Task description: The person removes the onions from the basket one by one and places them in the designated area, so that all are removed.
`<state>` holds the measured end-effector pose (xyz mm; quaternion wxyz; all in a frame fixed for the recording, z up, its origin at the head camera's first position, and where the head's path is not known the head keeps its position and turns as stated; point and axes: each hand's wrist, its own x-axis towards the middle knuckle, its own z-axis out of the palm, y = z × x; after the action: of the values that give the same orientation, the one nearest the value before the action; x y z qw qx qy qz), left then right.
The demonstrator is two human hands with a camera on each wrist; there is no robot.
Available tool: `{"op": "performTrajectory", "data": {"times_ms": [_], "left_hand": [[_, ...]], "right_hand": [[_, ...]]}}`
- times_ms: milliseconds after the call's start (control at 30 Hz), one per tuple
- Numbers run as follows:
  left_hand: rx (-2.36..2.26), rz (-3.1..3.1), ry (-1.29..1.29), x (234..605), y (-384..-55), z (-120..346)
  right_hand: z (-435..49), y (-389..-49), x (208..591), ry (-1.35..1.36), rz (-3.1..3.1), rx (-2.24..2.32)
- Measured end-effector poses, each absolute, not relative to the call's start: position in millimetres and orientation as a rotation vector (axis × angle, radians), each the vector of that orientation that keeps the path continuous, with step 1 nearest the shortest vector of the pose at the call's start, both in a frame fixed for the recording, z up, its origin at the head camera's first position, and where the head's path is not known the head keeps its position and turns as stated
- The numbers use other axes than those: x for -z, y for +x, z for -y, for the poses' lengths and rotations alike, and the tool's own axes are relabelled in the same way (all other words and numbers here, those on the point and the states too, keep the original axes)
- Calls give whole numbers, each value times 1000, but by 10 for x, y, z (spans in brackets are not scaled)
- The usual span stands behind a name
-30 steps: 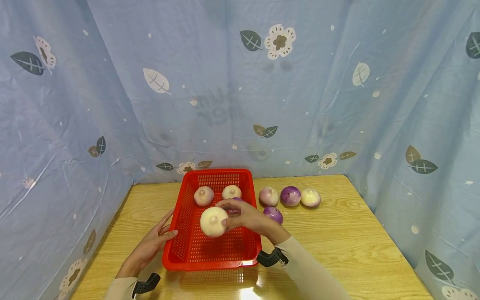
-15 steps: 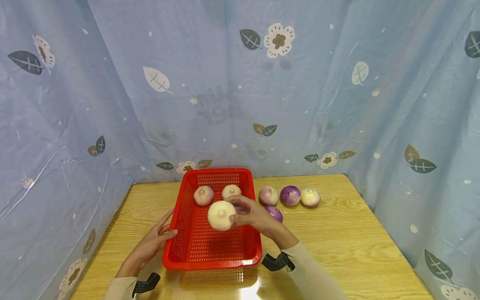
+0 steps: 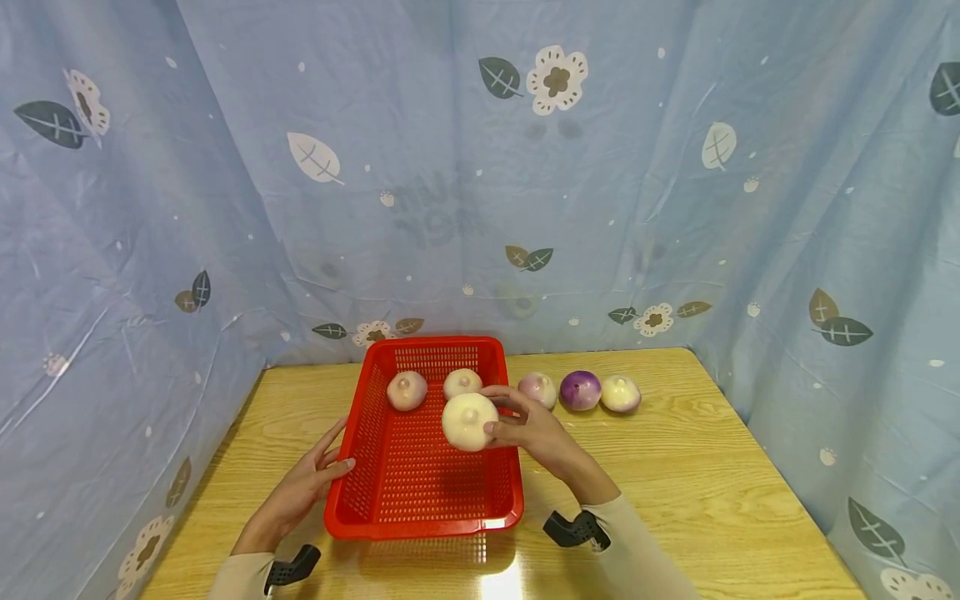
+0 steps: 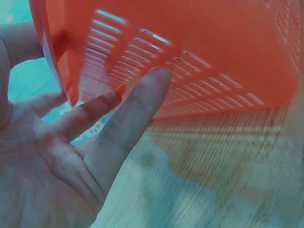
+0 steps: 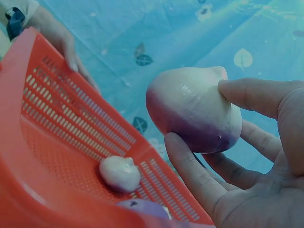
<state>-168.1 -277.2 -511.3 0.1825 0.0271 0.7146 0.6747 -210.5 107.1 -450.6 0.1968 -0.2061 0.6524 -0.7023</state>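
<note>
My right hand [image 3: 534, 429] pinches the pale onion [image 3: 467, 422] above the red basket [image 3: 423, 529], toward its right side; left hand [image 3: 296, 492], fingers spread, touches its left side. Glossy surface, fingertip hold: might slip.

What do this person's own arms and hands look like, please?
The left sleeve and right sleeve are long and beige. The left wrist unit and right wrist unit are black and angular. The left hand and right hand are ungloved; the fingers show no rings.

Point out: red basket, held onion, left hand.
Red basket [image 3: 423, 530]: head view, near rim.
Held onion [image 5: 192, 109]: right wrist view, middle of its side.
Left hand [image 3: 300, 483]: head view, middle of the hand.
</note>
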Motion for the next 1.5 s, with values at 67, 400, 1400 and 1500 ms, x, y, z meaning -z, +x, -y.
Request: {"op": "performTrajectory", "data": {"times_ms": [67,400,1400,1500], "left_hand": [[-1907,-2015,79,5115,-1679,2772],[-1902,-2015,92,5115,-1677,2784],[-1922,-1995,102,5134,-1691,2790],[-1920,-1997,106,5135,-1689,2788]], "right_hand": [[-1113,-2100,4513,-575,-1832,1981],[-1384,-2084,4568,-455,-1920,2015],[-2182,-2122,4856,-231,-2035,2109],[-2248,-2127,4881,-190,-2044,2119]]}}
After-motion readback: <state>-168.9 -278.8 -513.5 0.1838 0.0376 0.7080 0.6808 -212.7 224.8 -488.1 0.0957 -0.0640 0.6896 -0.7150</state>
